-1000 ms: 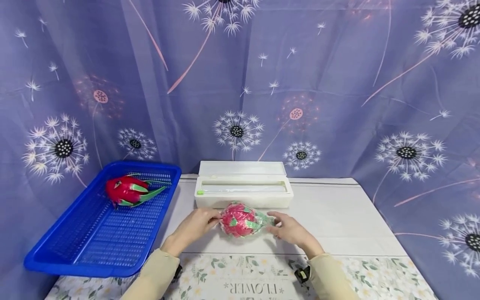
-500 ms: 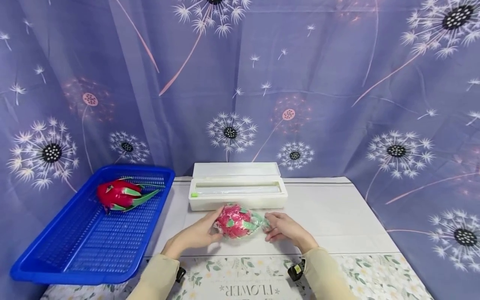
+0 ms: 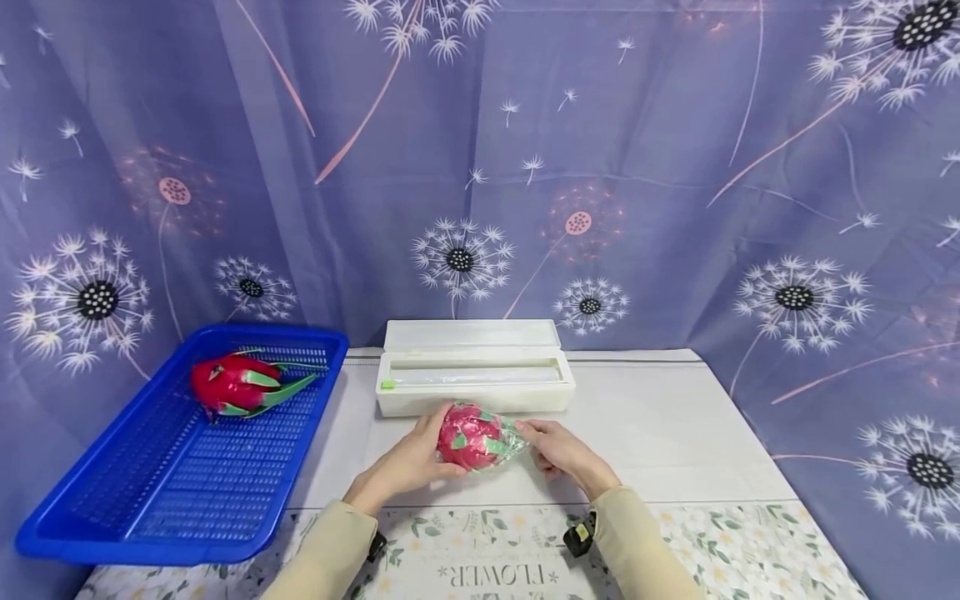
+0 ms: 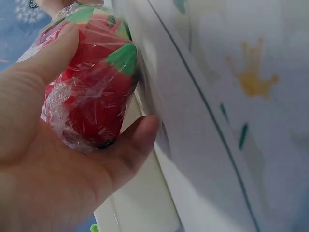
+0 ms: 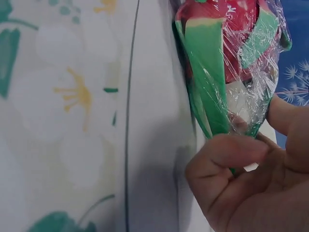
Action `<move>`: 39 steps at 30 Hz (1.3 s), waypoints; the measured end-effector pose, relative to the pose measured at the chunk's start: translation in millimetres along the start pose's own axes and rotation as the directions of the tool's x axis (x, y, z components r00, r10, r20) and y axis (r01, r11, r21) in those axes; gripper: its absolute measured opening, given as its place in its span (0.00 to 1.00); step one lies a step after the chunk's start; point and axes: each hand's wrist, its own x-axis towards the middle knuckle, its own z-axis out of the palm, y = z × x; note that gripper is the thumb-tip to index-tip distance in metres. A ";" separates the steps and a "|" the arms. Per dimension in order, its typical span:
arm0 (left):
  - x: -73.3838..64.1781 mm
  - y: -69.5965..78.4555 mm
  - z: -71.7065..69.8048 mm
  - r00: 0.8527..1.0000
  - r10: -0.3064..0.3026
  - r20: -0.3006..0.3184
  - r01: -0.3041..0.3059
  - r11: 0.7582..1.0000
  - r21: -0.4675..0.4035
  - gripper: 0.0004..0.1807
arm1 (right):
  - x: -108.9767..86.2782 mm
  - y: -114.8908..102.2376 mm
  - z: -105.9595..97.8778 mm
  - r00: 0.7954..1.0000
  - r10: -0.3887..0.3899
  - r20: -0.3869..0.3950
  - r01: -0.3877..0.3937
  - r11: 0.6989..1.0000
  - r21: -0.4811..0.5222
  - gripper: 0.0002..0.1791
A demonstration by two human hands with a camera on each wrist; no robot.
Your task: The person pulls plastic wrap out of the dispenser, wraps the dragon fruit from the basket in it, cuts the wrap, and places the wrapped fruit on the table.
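A pink-red dragon fruit (image 3: 468, 437) with green leaf tips lies wrapped in clear cling film in front of a white box. My left hand (image 3: 408, 458) grips its round end, with the thumb (image 4: 58, 53) along one side and a finger (image 4: 140, 140) at the end. At the leafy end, my right hand (image 3: 558, 450) pinches the gathered film and green tips between thumb and curled fingers (image 5: 227, 154). The wrapping looks crinkled and shiny in both wrist views. The farthest leaf tips are hidden in the right fingers.
Behind the fruit stands the white cling film box (image 3: 476, 400), its lid raised and a film roll (image 3: 472, 377) inside. A blue basket (image 3: 285, 492) at left holds another, unwrapped dragon fruit (image 3: 236, 383). A dandelion-print curtain (image 3: 637, 167) closes off the back and sides.
My left hand has gone from fingertips at the fruit's left end to a grip around that end. The right fingers, loosely spread before, have closed on the leafy tip.
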 end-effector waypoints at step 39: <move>29.9 -12.1 -14.9 0.978 0.202 0.043 -0.205 0.975 0.081 0.53 | 9.5 10.9 3.9 0.999 -0.048 -0.012 0.050 0.957 0.287 0.24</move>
